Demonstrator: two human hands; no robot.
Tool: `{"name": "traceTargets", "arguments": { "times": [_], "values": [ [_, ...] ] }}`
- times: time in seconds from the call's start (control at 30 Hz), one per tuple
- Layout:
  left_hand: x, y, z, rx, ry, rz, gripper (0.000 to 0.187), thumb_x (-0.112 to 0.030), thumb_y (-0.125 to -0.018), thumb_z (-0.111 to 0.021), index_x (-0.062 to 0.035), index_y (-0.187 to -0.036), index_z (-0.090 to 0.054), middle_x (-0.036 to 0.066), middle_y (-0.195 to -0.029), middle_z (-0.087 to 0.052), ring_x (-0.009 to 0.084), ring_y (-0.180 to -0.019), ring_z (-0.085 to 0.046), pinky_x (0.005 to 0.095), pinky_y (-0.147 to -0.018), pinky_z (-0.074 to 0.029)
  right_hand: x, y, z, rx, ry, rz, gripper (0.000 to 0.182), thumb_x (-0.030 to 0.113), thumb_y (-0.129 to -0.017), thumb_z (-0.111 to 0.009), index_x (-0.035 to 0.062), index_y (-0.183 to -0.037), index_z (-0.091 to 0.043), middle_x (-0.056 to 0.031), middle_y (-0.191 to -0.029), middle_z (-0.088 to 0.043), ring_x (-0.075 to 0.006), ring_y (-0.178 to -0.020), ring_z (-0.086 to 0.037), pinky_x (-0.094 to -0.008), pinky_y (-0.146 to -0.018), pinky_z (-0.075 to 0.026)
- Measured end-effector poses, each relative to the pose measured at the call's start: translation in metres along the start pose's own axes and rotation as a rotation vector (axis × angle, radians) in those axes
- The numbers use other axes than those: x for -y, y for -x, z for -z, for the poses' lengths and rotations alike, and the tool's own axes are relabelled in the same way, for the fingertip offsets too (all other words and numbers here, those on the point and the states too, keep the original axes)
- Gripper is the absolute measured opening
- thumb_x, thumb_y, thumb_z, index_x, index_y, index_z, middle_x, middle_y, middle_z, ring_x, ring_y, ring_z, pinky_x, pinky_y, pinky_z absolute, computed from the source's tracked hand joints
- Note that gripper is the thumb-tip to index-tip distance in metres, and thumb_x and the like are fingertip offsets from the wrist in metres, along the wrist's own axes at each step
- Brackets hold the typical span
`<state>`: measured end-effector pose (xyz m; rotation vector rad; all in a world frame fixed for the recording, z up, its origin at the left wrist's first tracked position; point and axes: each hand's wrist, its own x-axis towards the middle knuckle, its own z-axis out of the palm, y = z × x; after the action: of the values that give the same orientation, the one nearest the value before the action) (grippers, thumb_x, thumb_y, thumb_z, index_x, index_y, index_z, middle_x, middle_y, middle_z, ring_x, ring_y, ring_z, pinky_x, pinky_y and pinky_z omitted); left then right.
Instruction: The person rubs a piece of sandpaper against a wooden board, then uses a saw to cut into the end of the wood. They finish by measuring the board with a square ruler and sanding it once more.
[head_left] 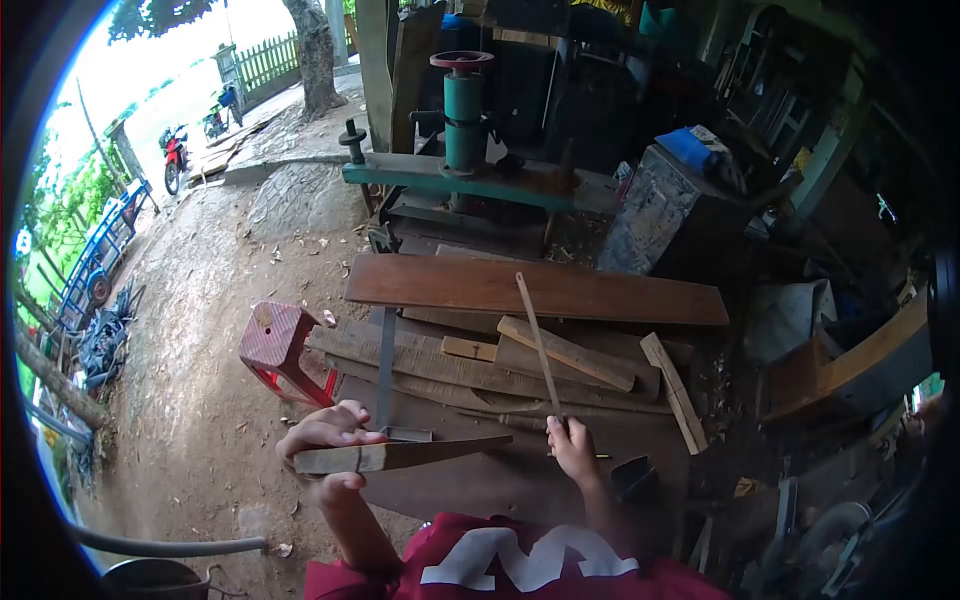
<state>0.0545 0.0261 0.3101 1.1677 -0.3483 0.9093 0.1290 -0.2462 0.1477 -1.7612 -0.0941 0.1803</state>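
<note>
My left hand [330,440] grips a flat, pointed wooden offcut [400,455] at its blunt end, over the plank pile; light, stiff, I judge; my right hand [570,447] pinches a thin whippy wooden strip [538,345] upright, low down.

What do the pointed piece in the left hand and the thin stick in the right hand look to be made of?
Pointed piece: apparently bare, unfinished wood, pale grey-brown, tapering to a point. Thin stick: likely a light, raw wood strip, straight and narrow, matching the planks beneath.
</note>
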Motion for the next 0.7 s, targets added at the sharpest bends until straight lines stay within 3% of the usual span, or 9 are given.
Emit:
{"name": "traceTargets", "arguments": {
  "times": [0.3,0.5,0.7],
  "values": [
    [-0.005,0.005,-0.043,0.109,-0.091,-0.046,0.042,-0.03,-0.056,-0.08,-0.0005,-0.076,-0.058,0.012,-0.067,-0.063,0.0169,-0.059,-0.059,0.033,-0.066,-0.045,-0.029,0.024,0.026,-0.092,-0.047,-0.333,0.027,0.028,-0.088,-0.048,0.0073,-0.071,-0.043,0.003,-0.052,-0.04,-0.0032,-0.038,-0.036,-0.0188,-0.034,-0.027],
    [-0.018,0.019,-0.068,0.169,-0.124,-0.061,0.037,-0.024,-0.058,-0.079,0.0002,-0.078,-0.06,0.011,-0.069,-0.064,0.0165,-0.06,-0.059,0.0322,-0.066,-0.046,-0.035,0.024,0.022,-0.081,0.057,-0.173,0.028,0.028,-0.088,-0.05,0.0056,-0.071,-0.045,0.0023,-0.053,-0.042,-0.0035,-0.039,-0.037,-0.0197,-0.035,-0.028],
    [-0.028,0.029,-0.091,0.503,-0.131,-0.03,0.036,-0.016,-0.058,-0.079,0.001,-0.084,-0.061,0.011,-0.077,-0.064,0.0186,-0.063,-0.059,0.0328,-0.068,-0.048,-0.033,0.035,0.02,-0.097,0.095,-0.2,0.031,0.026,-0.085,-0.052,0.0009,-0.067,-0.053,-0.0029,-0.052,-0.049,-0.0099,-0.049,-0.048,-0.0276,-0.047,-0.037]
  ]
}}
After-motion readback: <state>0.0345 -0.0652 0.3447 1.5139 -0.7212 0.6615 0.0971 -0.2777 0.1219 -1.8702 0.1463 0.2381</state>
